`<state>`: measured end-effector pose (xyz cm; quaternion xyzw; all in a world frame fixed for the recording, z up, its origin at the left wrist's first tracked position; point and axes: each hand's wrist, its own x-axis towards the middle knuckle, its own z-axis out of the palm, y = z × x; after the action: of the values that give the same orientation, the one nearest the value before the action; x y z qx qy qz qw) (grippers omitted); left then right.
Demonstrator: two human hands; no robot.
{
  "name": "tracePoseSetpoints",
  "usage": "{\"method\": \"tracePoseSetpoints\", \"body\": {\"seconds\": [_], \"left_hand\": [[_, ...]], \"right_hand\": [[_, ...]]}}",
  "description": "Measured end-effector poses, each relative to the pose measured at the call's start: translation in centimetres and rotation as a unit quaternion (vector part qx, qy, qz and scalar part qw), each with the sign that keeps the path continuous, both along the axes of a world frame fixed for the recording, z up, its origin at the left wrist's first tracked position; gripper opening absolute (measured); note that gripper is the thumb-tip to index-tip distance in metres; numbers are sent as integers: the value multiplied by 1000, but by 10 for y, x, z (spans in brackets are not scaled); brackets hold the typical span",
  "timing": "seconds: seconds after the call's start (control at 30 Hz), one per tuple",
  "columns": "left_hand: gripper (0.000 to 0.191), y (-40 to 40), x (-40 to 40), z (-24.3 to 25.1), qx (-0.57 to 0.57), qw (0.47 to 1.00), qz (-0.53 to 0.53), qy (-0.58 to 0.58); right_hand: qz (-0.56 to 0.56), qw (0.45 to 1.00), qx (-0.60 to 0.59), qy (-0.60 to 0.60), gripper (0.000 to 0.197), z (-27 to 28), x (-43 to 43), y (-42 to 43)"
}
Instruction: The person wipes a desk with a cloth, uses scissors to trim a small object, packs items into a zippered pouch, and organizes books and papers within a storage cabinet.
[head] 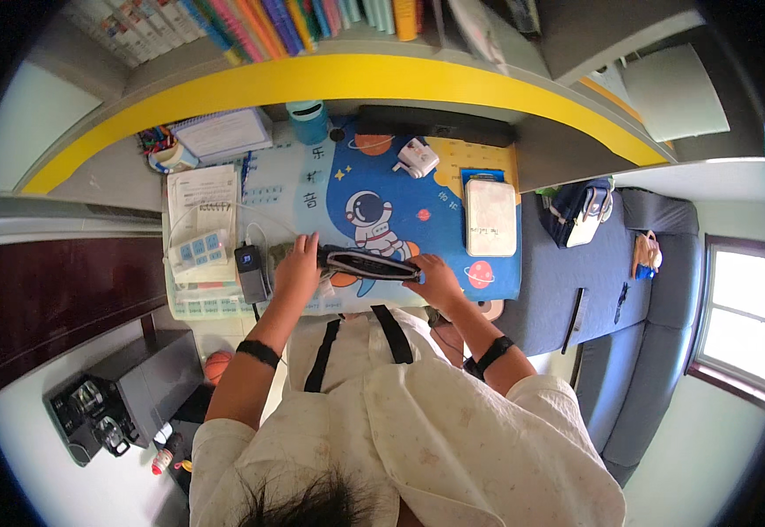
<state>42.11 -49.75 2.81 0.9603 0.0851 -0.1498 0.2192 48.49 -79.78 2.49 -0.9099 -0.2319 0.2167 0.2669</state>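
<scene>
A dark zippered pouch (372, 265), its mouth gaping upward, is held between my two hands above the front part of the desk mat. My left hand (298, 269) has the pouch's left end, with the fingers laid over its far side. At the right end, my right hand (434, 282) pinches the corner by the zipper. The inside looks dark, and I cannot tell what it contains. A dark greenish item (280, 254) shows partly behind my left hand. Beneath the pouch lies the desk mat (396, 184) with a printed astronaut, partly covered by it.
Left on the desk are a power bank (251, 271) with cables, a power strip (199, 251) and papers (204, 188). Farther back stand a blue cup (308, 122) and a white pencil sharpener (417, 158). A cream case (491, 219) lies right. A bookshelf (330, 72) overhangs the back.
</scene>
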Motion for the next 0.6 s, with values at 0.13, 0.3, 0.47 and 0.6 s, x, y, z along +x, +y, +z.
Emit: {"method": "tracePoseSetpoints", "body": {"seconds": [0.13, 0.3, 0.47, 0.6], "left_hand": [[37, -22, 9, 31, 91, 968, -85, -217], [39, -65, 36, 85, -254, 949, -110, -151], [21, -60, 62, 88, -313, 939, -40, -133], [23, -50, 64, 94, -315, 941, -78, -96]], "right_hand": [[12, 998, 64, -25, 48, 4, -8, 6], [-64, 973, 218, -49, 51, 57, -1, 43], [-81, 964, 250, -34, 60, 73, 9, 62], [-100, 967, 235, -13, 59, 69, 11, 66]]}}
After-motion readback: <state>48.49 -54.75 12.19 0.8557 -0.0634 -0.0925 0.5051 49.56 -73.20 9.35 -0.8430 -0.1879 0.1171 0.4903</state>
